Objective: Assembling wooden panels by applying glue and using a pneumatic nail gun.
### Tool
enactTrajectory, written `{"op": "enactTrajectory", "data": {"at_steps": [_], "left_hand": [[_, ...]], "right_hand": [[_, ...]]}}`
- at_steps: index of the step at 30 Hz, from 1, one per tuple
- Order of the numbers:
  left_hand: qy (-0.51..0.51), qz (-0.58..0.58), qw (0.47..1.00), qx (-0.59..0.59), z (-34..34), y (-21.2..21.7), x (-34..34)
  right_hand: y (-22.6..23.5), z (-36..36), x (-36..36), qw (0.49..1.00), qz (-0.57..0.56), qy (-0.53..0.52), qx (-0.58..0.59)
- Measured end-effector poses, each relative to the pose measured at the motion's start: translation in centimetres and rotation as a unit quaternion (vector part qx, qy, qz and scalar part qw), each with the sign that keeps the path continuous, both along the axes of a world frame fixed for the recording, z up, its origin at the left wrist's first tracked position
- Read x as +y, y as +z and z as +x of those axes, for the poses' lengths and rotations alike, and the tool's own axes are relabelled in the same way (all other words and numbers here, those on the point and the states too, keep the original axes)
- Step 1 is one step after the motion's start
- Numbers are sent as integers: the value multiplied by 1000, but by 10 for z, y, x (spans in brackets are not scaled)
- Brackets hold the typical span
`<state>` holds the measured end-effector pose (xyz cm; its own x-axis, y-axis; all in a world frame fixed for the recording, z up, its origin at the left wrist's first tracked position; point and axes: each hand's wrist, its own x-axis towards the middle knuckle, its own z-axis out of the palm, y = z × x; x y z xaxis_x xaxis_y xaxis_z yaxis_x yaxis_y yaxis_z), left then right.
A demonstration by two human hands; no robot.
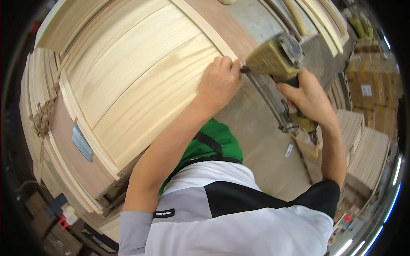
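My right hand [311, 96] is wrapped round the black handle of an olive-gold nail gun [271, 57]. The gun's nose points left, close to the fingers of my left hand [220, 81]. With fingers curled, my left hand grips the near end of a narrow wooden strip [203, 26] along the edge of a pale wooden panel [149, 79]. Wide boards with dark seams make up this panel. Whether the nose touches the wood is hard to make out beside my fingertips.
Stacked wooden strips [40, 77] and a blue-grey piece [82, 143] lie left of the panel. Cardboard boxes [367, 85] and stacked boards [367, 158] stand at right. Long wooden strips [318, 25] lie at the far right. Concrete floor [269, 153] shows beside me.
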<state>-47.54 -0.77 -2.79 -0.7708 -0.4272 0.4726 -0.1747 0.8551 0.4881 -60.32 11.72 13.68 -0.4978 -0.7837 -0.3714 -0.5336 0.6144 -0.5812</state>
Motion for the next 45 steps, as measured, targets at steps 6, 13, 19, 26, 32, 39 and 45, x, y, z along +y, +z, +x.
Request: {"op": "enactTrajectory", "data": {"at_steps": [6, 13, 19, 26, 32, 39, 45], "left_hand": [[21, -14, 1000, 15, -1, -8, 1], [23, -11, 999, 33, 4, -5, 1], [15, 1, 1000, 24, 1, 0, 3], [15, 19, 999, 44, 2, -2, 0], [25, 11, 999, 36, 3, -1, 1], [25, 18, 999, 34, 2, 1, 0], [25, -4, 999, 30, 2, -2, 1]], "right_hand": [[10, -10, -8, 999, 5, -30, -17], [12, -39, -99, 999, -34, 18, 3], [-2, -65, -237, 983, -112, 146, -14], [-21, -61, -333, 972, -166, 166, 15], [-16, -56, -353, 978, -132, 162, 2], [-21, -59, -350, 975, -142, 167, 46], [-19, -50, -306, 975, -102, 187, 68]]}}
